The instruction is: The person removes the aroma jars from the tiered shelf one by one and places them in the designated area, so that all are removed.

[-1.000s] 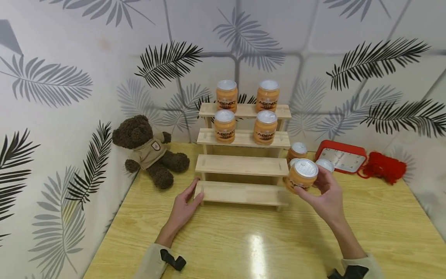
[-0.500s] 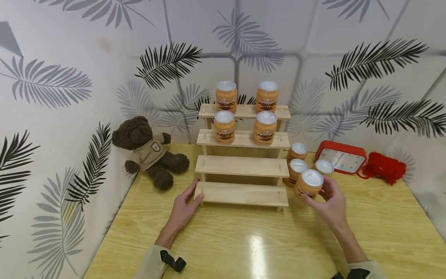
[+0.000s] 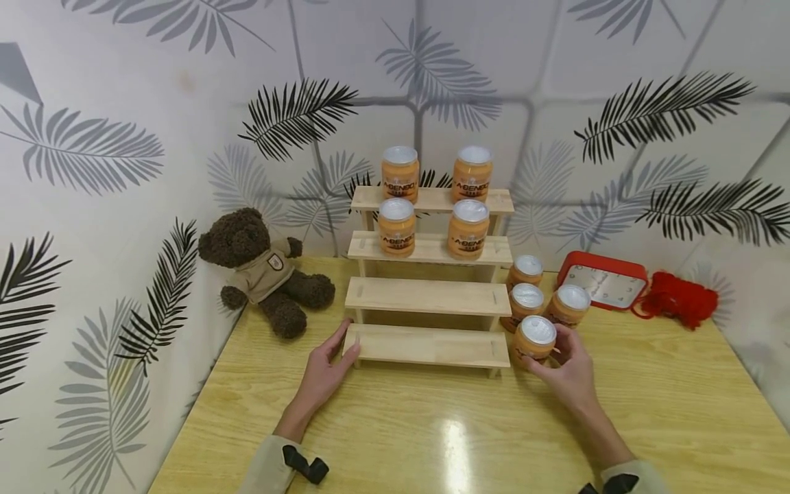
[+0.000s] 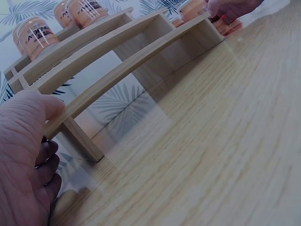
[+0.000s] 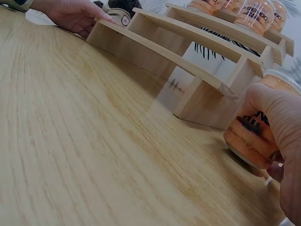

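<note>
- Head view: pinching an orange jar [image 3: 534, 344] just beside the right end of a stepped wooden rack [image 3: 426, 295], with thumb and fingers of the right hand [image 3: 569, 376] on opposite sides. Gripping the left end of the lowest shelf [image 3: 426, 345] with the left hand [image 3: 328, 370].
- Same view: seemingly partway through handling jars at the rack, with four jars [image 3: 398, 233] on the upper two shelves [image 3: 432, 245], two apiece, and three more jars [image 3: 564, 309] clustered behind the held one.
- Further out: at a wood-grained table [image 3: 395, 425], with a teddy bear [image 3: 265, 267] to the left, a red clock [image 3: 607, 283] and red bundle [image 3: 681, 300] to the right, before a leaf-patterned wall [image 3: 457, 41].
- Left wrist view: thumb over the shelf, fingers curled below; apparently steadying.
- Right wrist view: holding the jar close to the tabletop, contact unclear. Calling next, in judgement, for a level base before any release, or a firm pinch for any lift past the rack.
</note>
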Demonstrator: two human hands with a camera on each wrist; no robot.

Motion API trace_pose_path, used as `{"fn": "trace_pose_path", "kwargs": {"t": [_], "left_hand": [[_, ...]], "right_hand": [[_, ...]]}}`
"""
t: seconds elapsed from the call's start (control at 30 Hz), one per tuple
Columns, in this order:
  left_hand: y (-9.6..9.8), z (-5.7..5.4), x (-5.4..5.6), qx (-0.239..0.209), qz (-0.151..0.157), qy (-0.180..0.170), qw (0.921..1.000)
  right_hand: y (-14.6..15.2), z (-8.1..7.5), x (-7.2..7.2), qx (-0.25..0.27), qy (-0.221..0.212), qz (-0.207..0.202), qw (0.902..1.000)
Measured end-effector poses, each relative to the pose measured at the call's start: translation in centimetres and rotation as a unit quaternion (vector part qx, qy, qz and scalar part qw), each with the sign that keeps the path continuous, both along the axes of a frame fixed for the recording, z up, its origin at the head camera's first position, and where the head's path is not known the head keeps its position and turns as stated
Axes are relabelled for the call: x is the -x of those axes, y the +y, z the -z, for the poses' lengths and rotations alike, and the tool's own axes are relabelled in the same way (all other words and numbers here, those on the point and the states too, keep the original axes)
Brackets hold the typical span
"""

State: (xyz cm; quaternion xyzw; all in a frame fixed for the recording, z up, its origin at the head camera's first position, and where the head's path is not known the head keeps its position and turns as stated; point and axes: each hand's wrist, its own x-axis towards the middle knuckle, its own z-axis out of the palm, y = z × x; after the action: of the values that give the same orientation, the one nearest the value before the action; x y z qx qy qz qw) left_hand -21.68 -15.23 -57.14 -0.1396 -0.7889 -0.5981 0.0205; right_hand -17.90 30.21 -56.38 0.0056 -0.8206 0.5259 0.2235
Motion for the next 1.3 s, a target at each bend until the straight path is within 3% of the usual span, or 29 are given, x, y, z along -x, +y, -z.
{"fn": "trace_pose_path", "kwargs": {"t": [0.33, 0.57, 0.7, 0.8, 1.0, 1.13, 1.3], "left_hand": [[-0.2, 0.2, 0.1, -0.003, 0.002, -0.005, 1.0], [-0.2, 0.0, 0.1, -0.001, 0.005, -0.007, 1.0], [-0.2, -0.1, 0.1, 0.001, 0.005, -0.008, 1.0], [-0.2, -0.1, 0.0, 0.002, 0.004, -0.007, 1.0], [-0.1, -0.1, -0.1, 0.002, 0.004, -0.004, 1.0], [-0.1, -0.1, -0.1, 0.0, 0.005, -0.001, 1.0], [-0.1, -0.2, -0.1, -0.004, 0.007, 0.002, 1.0]], "right_hand": [[-0.1, 0.6, 0.2, 0.036, -0.007, -0.023, 0.9991], [0.1, 0.0, 0.1, 0.023, 0.001, -0.046, 0.9987], [-0.2, -1.4, -0.1, 0.032, 0.021, -0.045, 0.9982], [-0.5, -3.3, -0.1, 0.043, 0.047, -0.049, 0.9968], [-0.3, -6.3, 1.2, 0.04, 0.102, -0.073, 0.9913], [-1.1, -8.6, 2.4, 0.017, 0.087, -0.075, 0.9932], [-2.9, -11.0, 4.0, 0.014, 0.069, -0.121, 0.9902]]}}
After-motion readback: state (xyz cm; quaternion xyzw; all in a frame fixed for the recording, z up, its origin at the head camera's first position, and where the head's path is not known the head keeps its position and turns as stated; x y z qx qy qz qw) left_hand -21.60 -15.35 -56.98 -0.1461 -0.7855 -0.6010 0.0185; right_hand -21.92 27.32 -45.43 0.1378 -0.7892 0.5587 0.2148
